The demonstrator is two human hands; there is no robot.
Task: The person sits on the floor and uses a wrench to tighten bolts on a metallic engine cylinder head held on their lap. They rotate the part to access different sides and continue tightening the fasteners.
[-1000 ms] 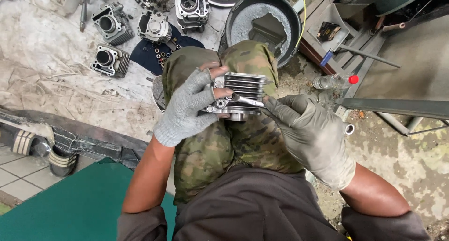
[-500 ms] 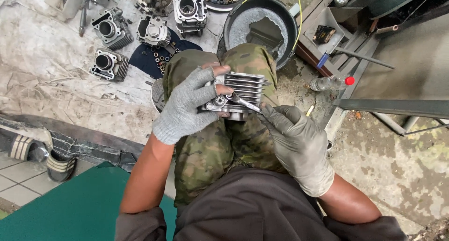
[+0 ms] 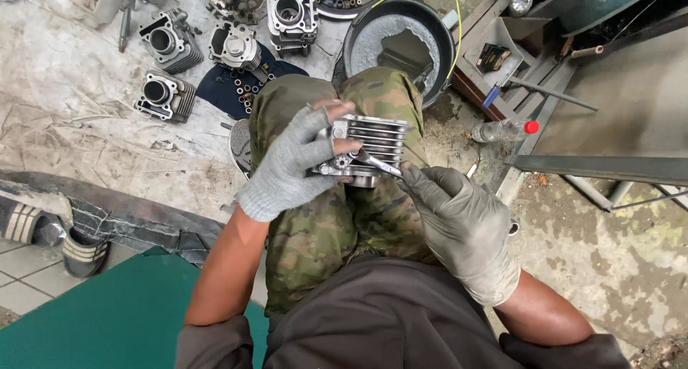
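Note:
A finned grey metal engine cylinder (image 3: 376, 143) rests on my camouflage-clad knees. My left hand (image 3: 290, 165), in a grey fingerless glove, grips its left side and top. My right hand (image 3: 459, 218), in a dirty grey glove, pinches a slim metal tool (image 3: 374, 162) whose tip touches the cylinder's lower left corner, just under my left thumb.
Several more engine cylinders (image 3: 166, 95) lie on the stained cloth at top left, beside a dark cloth with small parts (image 3: 247, 89). A black basin (image 3: 401, 36) sits beyond my knees. A plastic bottle with a red cap (image 3: 505, 130) lies right. Sandals (image 3: 43, 233) sit left.
The view has shifted slightly. My right hand has drawn closer to the cylinder and lower in view, bringing the tool's tip onto its lower left corner. My left hand keeps its grip.

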